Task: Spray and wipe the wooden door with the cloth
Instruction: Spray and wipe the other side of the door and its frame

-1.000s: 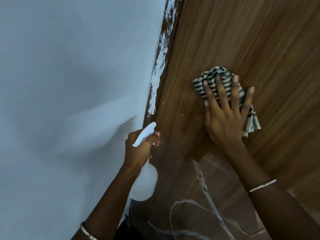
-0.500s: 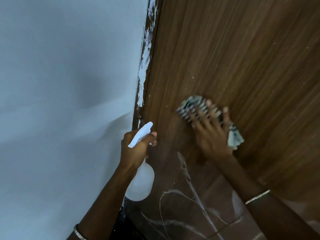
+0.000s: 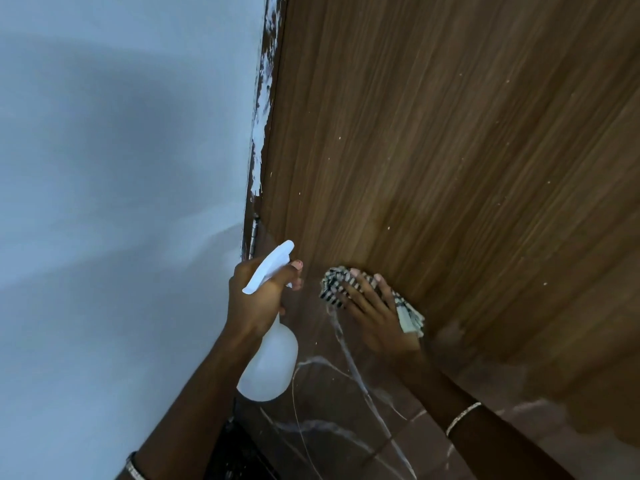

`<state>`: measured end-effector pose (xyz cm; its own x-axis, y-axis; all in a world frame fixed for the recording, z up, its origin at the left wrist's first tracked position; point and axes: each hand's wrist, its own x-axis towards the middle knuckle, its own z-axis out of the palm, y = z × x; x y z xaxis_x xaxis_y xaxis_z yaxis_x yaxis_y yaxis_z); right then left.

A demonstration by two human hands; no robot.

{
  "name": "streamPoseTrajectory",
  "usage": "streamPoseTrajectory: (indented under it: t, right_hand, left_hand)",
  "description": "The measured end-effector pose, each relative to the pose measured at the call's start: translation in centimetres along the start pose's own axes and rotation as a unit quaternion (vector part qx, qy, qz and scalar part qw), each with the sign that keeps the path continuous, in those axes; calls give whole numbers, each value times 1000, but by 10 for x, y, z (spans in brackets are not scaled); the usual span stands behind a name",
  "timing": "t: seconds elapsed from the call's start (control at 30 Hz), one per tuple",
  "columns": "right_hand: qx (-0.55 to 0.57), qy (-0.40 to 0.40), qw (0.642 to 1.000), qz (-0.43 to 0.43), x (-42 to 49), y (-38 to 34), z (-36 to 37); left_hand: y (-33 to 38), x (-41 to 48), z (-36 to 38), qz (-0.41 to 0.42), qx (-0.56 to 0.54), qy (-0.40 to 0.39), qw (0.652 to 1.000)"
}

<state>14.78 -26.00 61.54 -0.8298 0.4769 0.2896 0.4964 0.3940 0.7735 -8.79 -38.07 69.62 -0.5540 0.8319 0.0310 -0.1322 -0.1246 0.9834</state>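
Wiping under way at the door's foot

Wall (image 3: 121, 168) is closing off the left side. Left hand (image 3: 256, 299) is gripping the white spray bottle (image 3: 273, 362) by its neck, nozzle pointing at the hinge edge. Right hand (image 3: 374, 317), fingers spread, is pressing the striped cloth (image 3: 332, 285) flat against the wooden door (image 3: 450, 133) at its bottom edge, just above the floor (image 3: 329, 427). The next stroke is likely calling for travel upward or rightward, where bare panel is lying open.

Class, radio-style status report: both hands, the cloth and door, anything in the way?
Left hand grips white plastic spray bottle. Right hand presses black-and-white striped cloth flat on brown wooden door, low down. Nothing seen blocking.
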Motion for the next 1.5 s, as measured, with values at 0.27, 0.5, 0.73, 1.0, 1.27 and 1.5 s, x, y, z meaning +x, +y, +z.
streamPoseTrajectory:
  t: [0.27,0.5,0.73,1.0,1.27,1.5]
  right_hand:
    - [6,227,932,281,17,127,-90]
    - [-14,61,997,35,-69,27,-4]
    - [40,130,982,135,-76,70,-52]
    - [40,167,959,226,-95,96,-65]
    - [-13,0,1000,10,-168,33,-19]
    - [17,177,942,284,-153,137,-97]
  left_hand:
    - [-5,-49,19,-1,0,38,999]
    - [-10,-97,40,7,-20,26,999]
    - [-15,-125,32,-2,2,38,999]
    - [-16,-149,39,-1,8,27,1000]
    - [-16,-175,42,-4,9,3,1000]
    - [-30,-189,41,-29,13,12,999]
